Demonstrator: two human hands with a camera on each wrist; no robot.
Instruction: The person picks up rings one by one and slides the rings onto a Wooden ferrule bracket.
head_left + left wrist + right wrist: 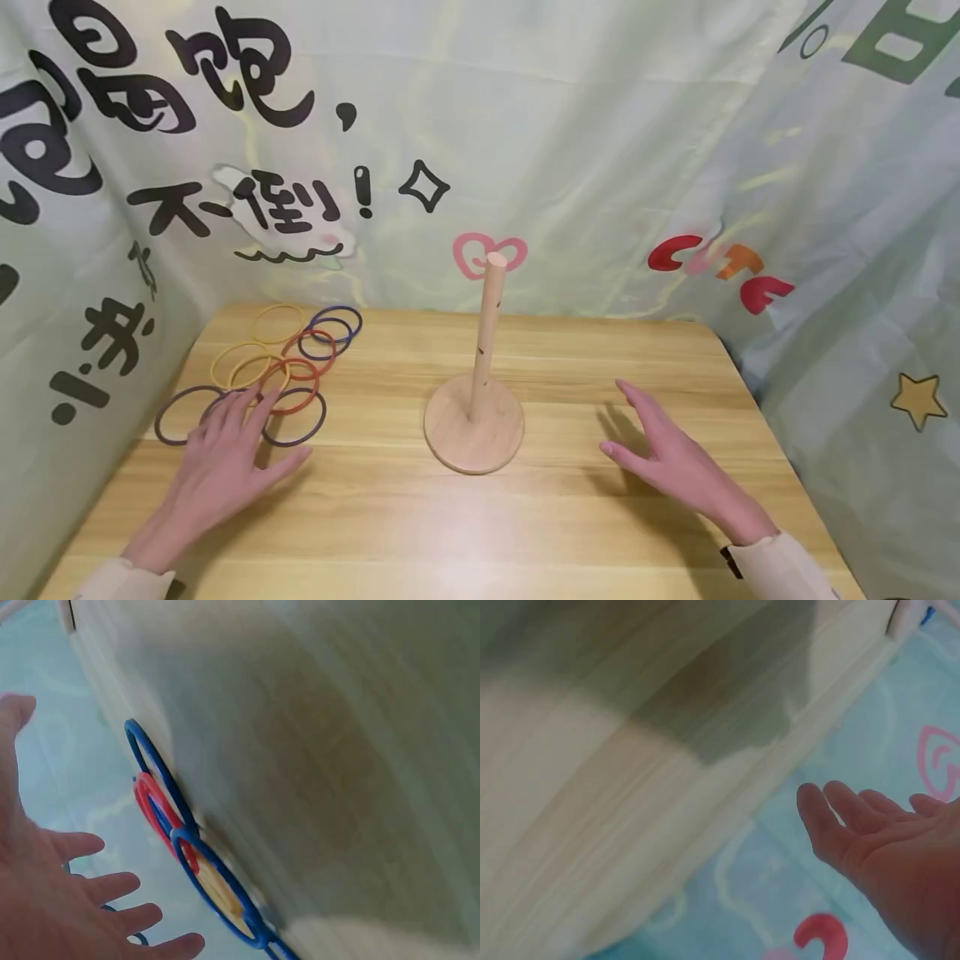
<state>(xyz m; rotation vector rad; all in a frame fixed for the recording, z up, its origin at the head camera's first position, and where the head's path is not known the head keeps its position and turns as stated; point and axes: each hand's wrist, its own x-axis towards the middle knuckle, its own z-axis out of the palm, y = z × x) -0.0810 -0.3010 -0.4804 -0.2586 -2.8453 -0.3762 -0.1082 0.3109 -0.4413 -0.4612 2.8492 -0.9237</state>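
Observation:
My left hand [225, 458] hovers over the near end of a group of thin rings at the table's left, fingers spread and nothing in its grasp. Nearest to it are dark blue rings [324, 417], one partly hidden beneath the fingers. Red rings [318, 392] and yellow rings [212, 367] overlap behind them, with more blue rings [361, 323] at the back. In the left wrist view a blue ring [161, 766] lies by a red ring [142, 796]. On the right, my right hand [675, 458] is held above the table with fingers extended, holding nothing.
A wooden peg [489, 325] stands upright on a round wooden base [450, 433] at mid-table, between the hands. The wooden table [570, 533] is bounded at the back and sides by a printed pale curtain [585, 167].

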